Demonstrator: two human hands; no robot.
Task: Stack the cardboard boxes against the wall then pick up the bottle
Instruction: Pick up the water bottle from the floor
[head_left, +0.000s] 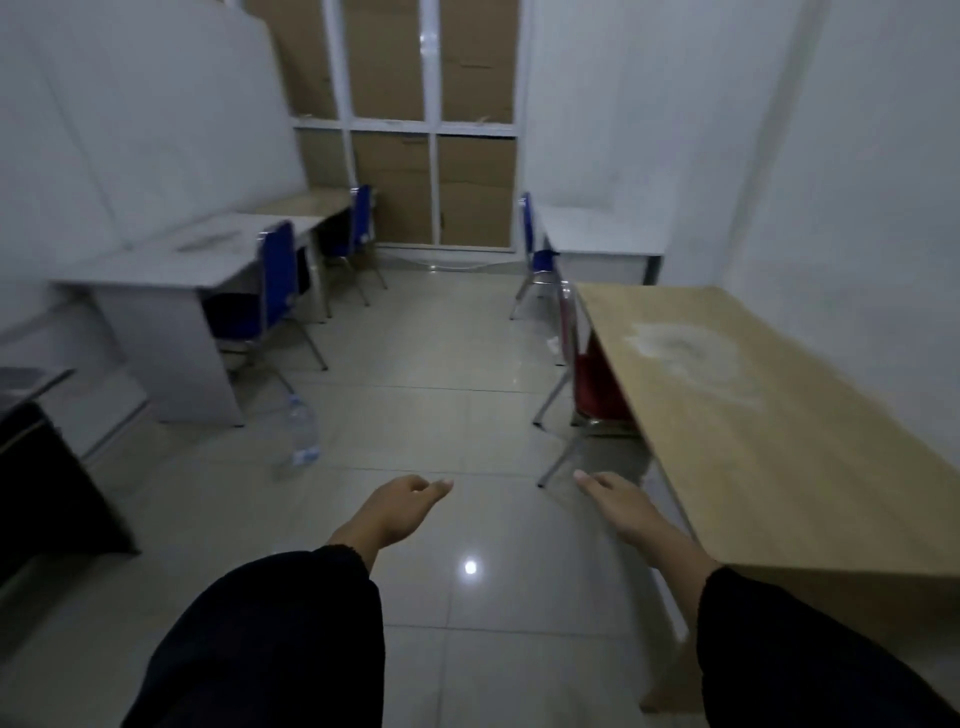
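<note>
Tile floor bears clear bottle beside white desk.

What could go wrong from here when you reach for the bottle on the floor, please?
The clear bottle stands in dim light by the blue chair's legs, so the empty left hand could knock it over. The red chair's metal legs jut into the aisle, a possible trip. The glossy floor may be slippery.

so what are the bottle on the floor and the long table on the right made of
The bottle looks like clear plastic: the floor shows through its body, and it carries a blue label. The table seems wood-look board or laminate, matte tan with a whitish dusty patch; solid wood cannot be ruled out.
</note>
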